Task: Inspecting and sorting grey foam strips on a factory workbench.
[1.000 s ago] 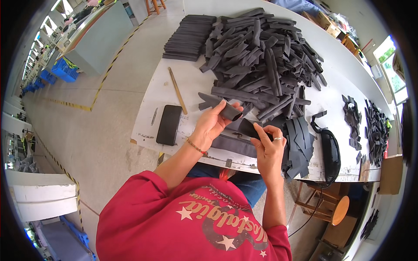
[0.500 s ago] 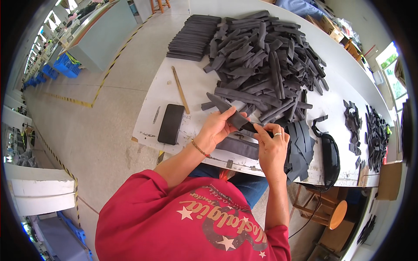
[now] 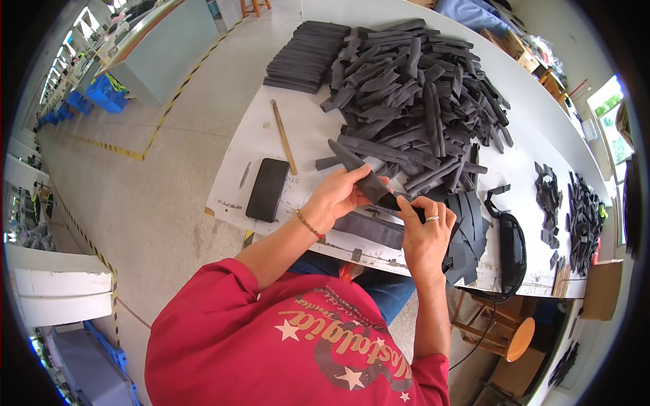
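Between my hands, above the table's near edge, is a dark grey fabric sleeve (image 3: 371, 184), slanting down to the right. My left hand (image 3: 340, 196) is closed round its middle, thumb on top. At its lower right end a black piece (image 3: 389, 201) shows, and my right hand (image 3: 426, 230) pinches there with thumb and fingers; whether the black piece is inside the sleeve I cannot tell. Below my hands a flat grey fabric strip (image 3: 369, 230) lies along the table edge. Just beyond rises a big loose heap of grey fabric sleeves (image 3: 420, 101).
A neat stack of grey strips (image 3: 305, 57) lies at the far left of the white table (image 3: 237, 145). Nearer are a wooden stick (image 3: 284, 135) and a black phone (image 3: 267, 189). To the right are flat dark pieces (image 3: 468, 230), a black pouch (image 3: 512, 250) and a wooden stool (image 3: 520, 338).
My right hand has shifted slightly right and down along the black piece, its fingers more curled. My left hand keeps its hold on the sleeve. The whole view has shifted a little.
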Motion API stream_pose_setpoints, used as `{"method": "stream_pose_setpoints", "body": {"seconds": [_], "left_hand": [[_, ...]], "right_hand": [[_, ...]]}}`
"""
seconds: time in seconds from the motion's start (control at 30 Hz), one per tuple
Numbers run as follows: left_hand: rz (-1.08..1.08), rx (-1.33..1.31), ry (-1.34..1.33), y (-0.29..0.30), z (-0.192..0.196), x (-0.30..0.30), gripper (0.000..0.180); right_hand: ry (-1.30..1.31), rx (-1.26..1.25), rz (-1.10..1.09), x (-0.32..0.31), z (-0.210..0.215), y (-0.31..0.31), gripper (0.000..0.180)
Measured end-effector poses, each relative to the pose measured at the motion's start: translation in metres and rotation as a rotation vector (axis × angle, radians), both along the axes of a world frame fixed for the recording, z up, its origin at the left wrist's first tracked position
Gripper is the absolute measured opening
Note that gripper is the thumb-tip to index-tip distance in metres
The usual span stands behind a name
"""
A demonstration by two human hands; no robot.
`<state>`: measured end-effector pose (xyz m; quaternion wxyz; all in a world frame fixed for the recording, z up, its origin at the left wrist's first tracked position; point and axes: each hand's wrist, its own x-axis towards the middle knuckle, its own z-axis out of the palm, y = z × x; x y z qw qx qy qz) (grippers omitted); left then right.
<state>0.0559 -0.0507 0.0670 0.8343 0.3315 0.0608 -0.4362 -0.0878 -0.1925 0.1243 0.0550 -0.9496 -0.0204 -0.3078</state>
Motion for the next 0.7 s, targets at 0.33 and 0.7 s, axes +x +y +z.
{"method": "stream_pose_setpoints", "body": {"seconds": [0.33, 0.7], "left_hand": [[0.056, -0.029, -0.123, -0.003, 0.012, -0.016, 0.019], [0.092, -0.207, -0.416, -0.009, 0.029, -0.039, 0.030]], "right_hand": [[0.012, -0.069, -0.031, -0.003, -0.007, 0.001, 0.041], [-0.100, 0.242, -0.098, 0.001, -0.027, 0.040, 0.055]]}}
